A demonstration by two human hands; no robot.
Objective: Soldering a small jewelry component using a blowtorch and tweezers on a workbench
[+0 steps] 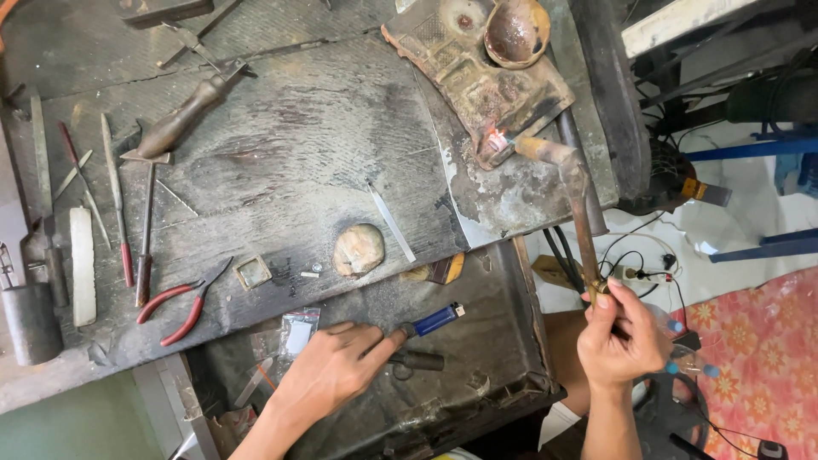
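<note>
Spreading across most of the view is a worn, soot-dark table (281, 170), with a pulled-out drawer (477, 358) below its near edge. At the table's far right lies a charred, cracked soldering block (477, 81), and a small dark bowl (516, 32) sits on its top end.

A blowtorch (579, 213) reaches from the lower right up to the block; its long brass pipe ends in a small flame (497, 138) that touches the block's lower edge. The right hand (622, 336) holds the pipe's near end, its fingers (612, 298) closed around it.

The left hand (328, 370) rests on the drawer, thumb and forefinger pinched on the end of a blue lighter (437, 320) that lies on the drawer's upper edge. Just left of that hand lies a small clear plastic bag (298, 330).

On the table's left side are a wooden-handled tool (179, 119), a row of files (115, 196), a white stick (82, 264) and red-handled pliers (183, 302). Near the middle sit a rounded pale stone (358, 249), a thin metal strip (392, 221) beside it, and a small square frame (252, 272).
</note>
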